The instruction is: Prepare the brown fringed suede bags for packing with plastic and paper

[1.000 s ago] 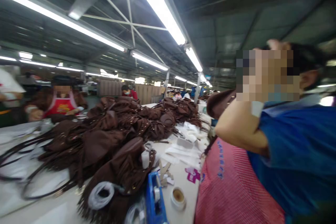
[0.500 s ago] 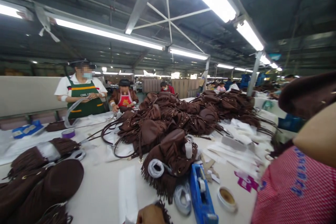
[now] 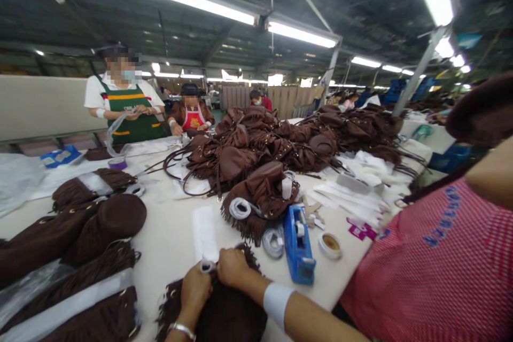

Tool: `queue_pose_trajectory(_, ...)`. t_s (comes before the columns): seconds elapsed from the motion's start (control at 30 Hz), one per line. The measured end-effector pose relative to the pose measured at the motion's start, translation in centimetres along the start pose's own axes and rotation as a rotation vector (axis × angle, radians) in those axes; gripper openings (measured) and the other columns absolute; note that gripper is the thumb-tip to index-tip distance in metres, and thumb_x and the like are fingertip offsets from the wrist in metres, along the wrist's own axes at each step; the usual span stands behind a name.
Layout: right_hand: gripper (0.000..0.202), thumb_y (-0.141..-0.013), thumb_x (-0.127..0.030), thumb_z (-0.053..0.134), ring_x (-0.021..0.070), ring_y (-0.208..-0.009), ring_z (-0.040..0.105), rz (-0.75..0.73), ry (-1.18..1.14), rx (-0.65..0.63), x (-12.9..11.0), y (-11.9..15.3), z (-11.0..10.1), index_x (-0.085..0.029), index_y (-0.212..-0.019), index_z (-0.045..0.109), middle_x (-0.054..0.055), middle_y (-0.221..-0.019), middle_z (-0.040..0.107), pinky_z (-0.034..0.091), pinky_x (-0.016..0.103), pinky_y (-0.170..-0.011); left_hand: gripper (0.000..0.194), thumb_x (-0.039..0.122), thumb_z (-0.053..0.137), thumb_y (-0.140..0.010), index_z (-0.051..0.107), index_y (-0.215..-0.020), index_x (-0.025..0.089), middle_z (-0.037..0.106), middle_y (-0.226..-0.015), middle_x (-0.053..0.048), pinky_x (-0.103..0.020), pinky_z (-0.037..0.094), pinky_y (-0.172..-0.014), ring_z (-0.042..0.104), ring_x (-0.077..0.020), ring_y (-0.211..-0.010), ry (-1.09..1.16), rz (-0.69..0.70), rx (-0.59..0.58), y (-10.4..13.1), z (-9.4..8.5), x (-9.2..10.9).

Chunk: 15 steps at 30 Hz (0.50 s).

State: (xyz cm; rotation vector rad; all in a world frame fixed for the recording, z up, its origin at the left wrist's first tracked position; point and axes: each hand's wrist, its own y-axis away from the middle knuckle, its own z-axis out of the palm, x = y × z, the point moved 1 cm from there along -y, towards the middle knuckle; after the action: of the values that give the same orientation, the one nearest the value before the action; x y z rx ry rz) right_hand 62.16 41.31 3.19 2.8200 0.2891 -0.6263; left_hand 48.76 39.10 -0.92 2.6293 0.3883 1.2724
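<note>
A dark brown fringed bag (image 3: 224, 310) lies at the bottom of the head view, on the near edge of the white table (image 3: 168, 224). My left hand (image 3: 195, 289), with a bracelet at the wrist, is closed at the bag's upper edge. Beside it my right hand (image 3: 232, 267) is closed on the same edge, a white band around the wrist. Between the two hands a small whitish roll (image 3: 206, 265) shows; which hand grips it I cannot tell. Just beyond lies a white paper strip (image 3: 203, 230). My fingertips are mostly hidden.
Right of my hands stand a blue tape dispenser (image 3: 300, 248) and a tape roll (image 3: 330, 245). Beyond is a large heap of brown bags (image 3: 256, 144). Wrapped fringed bags (image 3: 80, 288) lie left. A person in a checked apron (image 3: 433, 256) is close right; another in green (image 3: 128, 109) stands across.
The view has tipped downward, bringing both my hands and the bag under them into sight. Earlier only part of one hand showed at the bottom edge.
</note>
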Motion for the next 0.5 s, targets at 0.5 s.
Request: queue_pose_trajectory(0.5, 0.027, -0.084, -0.029, 0.057, 0.0193, -0.099, 0.070, -0.071, -0.030, -0.103, 1.7, 0.6, -0.7, -0.030, -0.101, 0.078, 0.001, -0.103, 0.077, 0.048, 0.024, -0.080, 0.017, 0.029, 0.060, -0.093, 0.063, -0.083, 0.015, 0.052, -0.048, 0.010, -0.022, 0.045, -0.046, 0.051, -0.0083, -0.039, 0.044, -0.103, -0.050, 0.5, -0.7, 0.7)
